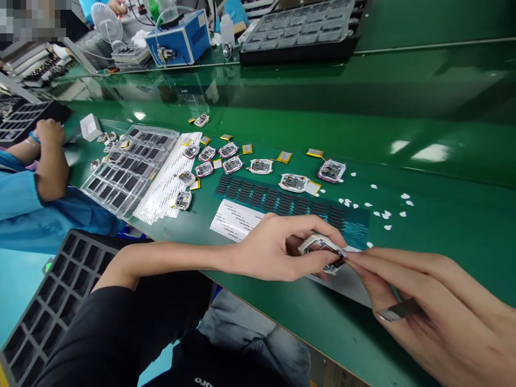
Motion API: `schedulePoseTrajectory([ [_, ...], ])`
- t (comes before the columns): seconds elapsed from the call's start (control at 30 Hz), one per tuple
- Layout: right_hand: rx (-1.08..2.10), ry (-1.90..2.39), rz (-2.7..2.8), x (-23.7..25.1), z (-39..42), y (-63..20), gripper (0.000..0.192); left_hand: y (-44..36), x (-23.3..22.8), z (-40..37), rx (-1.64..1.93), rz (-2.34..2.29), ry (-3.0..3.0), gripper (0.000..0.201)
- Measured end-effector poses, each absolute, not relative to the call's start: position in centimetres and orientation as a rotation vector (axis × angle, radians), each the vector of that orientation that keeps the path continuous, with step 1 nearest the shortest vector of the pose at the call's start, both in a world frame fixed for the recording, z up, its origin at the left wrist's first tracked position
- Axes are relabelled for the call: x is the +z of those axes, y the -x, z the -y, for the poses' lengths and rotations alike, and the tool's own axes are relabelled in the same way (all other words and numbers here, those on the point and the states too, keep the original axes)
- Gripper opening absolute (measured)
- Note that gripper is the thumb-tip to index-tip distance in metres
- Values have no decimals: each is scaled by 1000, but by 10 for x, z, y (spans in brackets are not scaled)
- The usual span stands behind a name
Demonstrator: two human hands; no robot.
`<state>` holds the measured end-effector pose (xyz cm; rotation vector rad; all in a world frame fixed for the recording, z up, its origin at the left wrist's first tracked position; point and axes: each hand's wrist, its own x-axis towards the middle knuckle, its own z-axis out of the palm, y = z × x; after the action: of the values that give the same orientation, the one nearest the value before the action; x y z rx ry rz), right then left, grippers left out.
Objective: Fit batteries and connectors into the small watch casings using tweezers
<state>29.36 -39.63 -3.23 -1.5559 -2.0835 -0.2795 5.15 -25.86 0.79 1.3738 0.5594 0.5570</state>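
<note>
My left hand [270, 250] is closed around a small white watch case [318, 241], tilted up on its side above the bench. My right hand [431, 293] meets the case's right edge, thumb and forefinger pinched together there. What sits between those fingertips is too small to make out. A flat metal end, which looks like the tail of tweezers [399, 310], sticks out from under my right fingers. Beneath my hands lie a white printed sheet [231, 220] and a teal sheet of black adhesive pieces [278, 196]. Nearby are open watch cases [293, 183] with yellow-edged batteries [313, 187].
Small white scraps [386, 214] are scattered at right. A clear compartment tray [133, 166] stands at left, near a co-worker's arm [52, 161]. Below it is a black foam tray [60, 295]. A blue box [179, 38] and a stacked tray [298, 32] occupy the back ledge.
</note>
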Motion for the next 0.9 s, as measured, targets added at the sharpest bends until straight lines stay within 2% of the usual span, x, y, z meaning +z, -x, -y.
schedulePoseTrajectory([
  [0.27,-175,1502,2102,-2,363,-280,30,-52,7,262,396,-502,-1057,15],
  [0.37,-119,1332,2182,10,347,-272,41,-51,9,262,430,-475,-1065,14],
  [0.53,-218,1316,2258,17,346,-269,40,-49,10,262,472,-515,-1151,14],
  [0.7,-286,1243,2233,7,345,-274,60,-50,9,263,430,-492,-1085,14],
  [0.9,-187,1177,2180,-8,346,-280,48,-50,6,265,493,-533,-1195,21],
])
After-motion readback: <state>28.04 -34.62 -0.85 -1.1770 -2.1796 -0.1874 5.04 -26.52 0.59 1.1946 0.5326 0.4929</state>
